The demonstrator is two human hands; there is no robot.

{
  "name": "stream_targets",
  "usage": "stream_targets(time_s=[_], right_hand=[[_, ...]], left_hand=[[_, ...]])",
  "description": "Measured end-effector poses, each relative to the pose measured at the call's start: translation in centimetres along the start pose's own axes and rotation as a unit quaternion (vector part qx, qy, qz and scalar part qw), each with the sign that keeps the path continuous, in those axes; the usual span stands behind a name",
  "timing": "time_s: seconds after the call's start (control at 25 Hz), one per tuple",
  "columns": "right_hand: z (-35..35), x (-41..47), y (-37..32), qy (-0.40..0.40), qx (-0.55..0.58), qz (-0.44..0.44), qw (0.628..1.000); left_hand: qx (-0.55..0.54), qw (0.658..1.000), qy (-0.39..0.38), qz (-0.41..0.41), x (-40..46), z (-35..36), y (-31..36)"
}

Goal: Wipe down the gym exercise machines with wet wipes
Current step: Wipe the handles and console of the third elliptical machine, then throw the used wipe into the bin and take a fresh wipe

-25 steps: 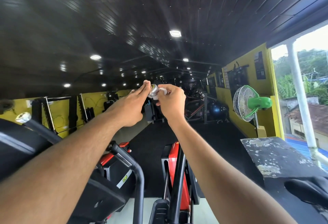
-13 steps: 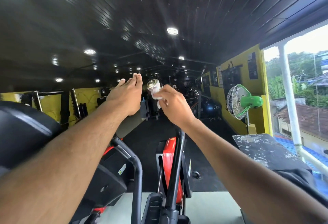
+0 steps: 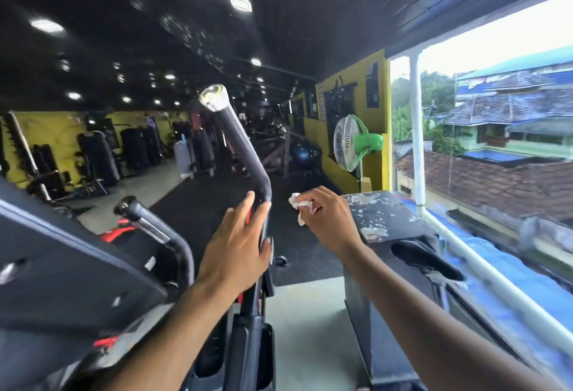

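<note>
A black handlebar [image 3: 240,148] with a silver end cap rises from the exercise machine in front of me and bends near its lower part. My left hand [image 3: 237,246] lies against the bar just below the bend, its fingers straight and pointing up. My right hand [image 3: 330,223] is to the right of the bar, apart from it, and pinches a crumpled white wet wipe [image 3: 300,204]. A second handlebar [image 3: 148,223] of the same machine stands at the left.
The machine's black console [image 3: 62,272] fills the lower left. A scuffed black box [image 3: 387,220] and a black bike saddle [image 3: 424,255] stand at the right, beside a white railing [image 3: 483,269]. A green fan [image 3: 356,142] is mounted by the yellow wall. More machines line the far left.
Both hands have come down from the handlebar's end cap. The left hand now lies on the bar below the bend; the right hand has drawn off to the right with the wipe.
</note>
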State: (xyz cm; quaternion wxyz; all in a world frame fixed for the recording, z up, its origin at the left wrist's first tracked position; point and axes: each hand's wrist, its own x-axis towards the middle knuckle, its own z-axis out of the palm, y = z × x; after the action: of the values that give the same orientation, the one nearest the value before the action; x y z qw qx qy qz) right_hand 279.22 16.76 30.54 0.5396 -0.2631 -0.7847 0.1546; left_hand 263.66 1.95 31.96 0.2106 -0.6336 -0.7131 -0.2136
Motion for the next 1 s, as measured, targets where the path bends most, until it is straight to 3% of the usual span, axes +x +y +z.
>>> stream_targets(time_s=[0.24,0.44,0.76,1.0], right_hand=[[0.7,-5.7,5.7,-0.024,-0.061,0.084,0.994],[1.8,-6.3,11.2,-0.023,-0.078,0.124,0.989],[5.3,-6.3,26.5,-0.073,-0.099,0.259,0.958],[1.9,-5.7,38.1,-0.059,-0.119,0.326,0.936]], left_hand=[[-0.174,0.981,-0.091,-0.003,-1.7,9.5,4.0],[-0.258,0.946,-0.163,-0.108,-0.2,18.5,7.2],[-0.169,0.903,-0.333,-0.214,5.8,35.6,7.5],[-0.159,0.883,-0.405,-0.18,13.9,45.3,10.8]])
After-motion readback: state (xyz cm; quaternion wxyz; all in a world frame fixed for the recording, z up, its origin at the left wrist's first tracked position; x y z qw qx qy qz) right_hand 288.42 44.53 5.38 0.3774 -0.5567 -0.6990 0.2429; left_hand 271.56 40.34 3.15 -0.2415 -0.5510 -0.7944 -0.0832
